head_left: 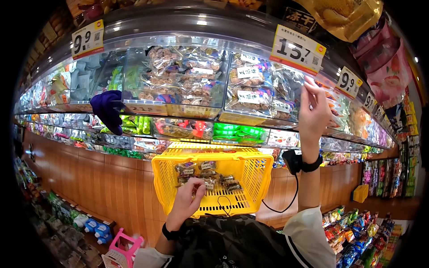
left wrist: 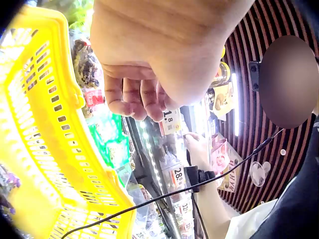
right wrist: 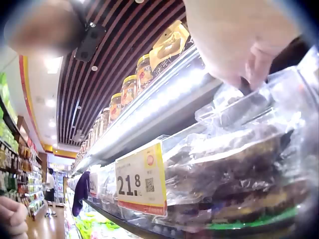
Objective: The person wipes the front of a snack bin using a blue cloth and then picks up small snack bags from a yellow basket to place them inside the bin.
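Observation:
At the upper shelf, my right hand (head_left: 315,111) has its fingertips together beside a clear packet (head_left: 288,82), just below the 15.7 price tag (head_left: 297,50). In the right wrist view my right hand (right wrist: 249,50) pinches the top of crinkled clear plastic (right wrist: 232,102) behind the bin's front wall. My left hand (head_left: 187,201) is over the near part of a yellow basket (head_left: 263,178), which holds several small packets (head_left: 230,182). Loosely curled fingers of my left hand (left wrist: 144,59) hold nothing in the left wrist view.
Clear bins (head_left: 183,76) of packets line the shelf, with a purple cloth-like item (head_left: 107,109) hanging at its front edge. A black cable (head_left: 286,207) runs from the right wrist. A pink stool (head_left: 127,245) stands lower left. Far down the aisle is a person (right wrist: 50,186).

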### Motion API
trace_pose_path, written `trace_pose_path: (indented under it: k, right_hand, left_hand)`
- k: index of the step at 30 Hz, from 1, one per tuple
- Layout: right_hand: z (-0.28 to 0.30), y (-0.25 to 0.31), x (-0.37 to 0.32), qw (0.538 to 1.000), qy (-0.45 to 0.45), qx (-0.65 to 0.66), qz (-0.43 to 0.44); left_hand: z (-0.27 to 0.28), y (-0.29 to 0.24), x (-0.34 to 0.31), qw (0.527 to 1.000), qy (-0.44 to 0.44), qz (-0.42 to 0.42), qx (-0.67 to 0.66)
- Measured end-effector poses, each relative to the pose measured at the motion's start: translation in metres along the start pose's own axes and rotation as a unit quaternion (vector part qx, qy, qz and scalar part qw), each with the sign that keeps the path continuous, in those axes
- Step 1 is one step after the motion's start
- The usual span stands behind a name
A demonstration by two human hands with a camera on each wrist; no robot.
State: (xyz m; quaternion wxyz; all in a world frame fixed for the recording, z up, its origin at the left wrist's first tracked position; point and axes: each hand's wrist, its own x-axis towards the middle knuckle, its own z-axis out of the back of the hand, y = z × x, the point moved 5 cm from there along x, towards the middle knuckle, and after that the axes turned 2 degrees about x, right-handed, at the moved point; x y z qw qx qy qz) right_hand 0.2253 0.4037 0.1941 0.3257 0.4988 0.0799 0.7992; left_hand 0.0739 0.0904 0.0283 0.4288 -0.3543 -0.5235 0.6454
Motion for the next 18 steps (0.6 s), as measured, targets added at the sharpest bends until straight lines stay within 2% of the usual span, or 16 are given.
trace_pose_path:
  k: [1,3,4,5,7,8,11,12,15,18]
  right_hand:
    - [0.002,0.002,0.003,1.000,-0.001,-0.002,-0.002]
    - [-0.010,0.003,0.005,0.990,0.129,-0.051,-0.034]
    - [-0.011,0.007,0.003,0.983,0.144,-0.109,0.014]
    - [-0.012,0.012,0.001,0.983,0.147,-0.107,0.012]
    - [-0.015,0.032,0.000,0.959,0.142,-0.215,0.117]
    - [-0.018,0.032,0.002,0.960,0.142,-0.201,0.131]
    - [-0.031,0.016,0.007,0.971,0.186,-0.127,0.081]
    - [-0.035,0.012,0.008,0.967,0.192,-0.139,0.089]
    - [-0.033,0.005,0.011,0.971,0.202,-0.120,0.040]
    - [-0.032,0.009,0.004,0.965,0.211,-0.144,0.052]
  left_hand:
    - [-0.001,-0.001,0.001,1.000,0.003,0.000,0.000]
    - [-0.003,-0.002,0.003,0.999,0.016,-0.009,0.043]
    - [-0.002,0.000,0.003,0.999,0.016,-0.006,0.044]
    - [-0.002,0.002,0.003,0.998,0.017,-0.012,0.051]
    - [-0.001,0.003,0.004,0.998,0.018,-0.014,0.058]
    - [0.000,0.005,0.003,0.999,0.014,0.001,0.044]
    - [0.003,0.012,0.003,0.999,0.012,0.038,0.024]
    - [0.005,0.016,0.002,0.998,0.012,0.044,0.033]
    - [0.010,0.027,0.001,0.998,0.006,0.048,0.045]
    - [0.014,0.036,0.003,0.994,0.031,0.073,0.078]
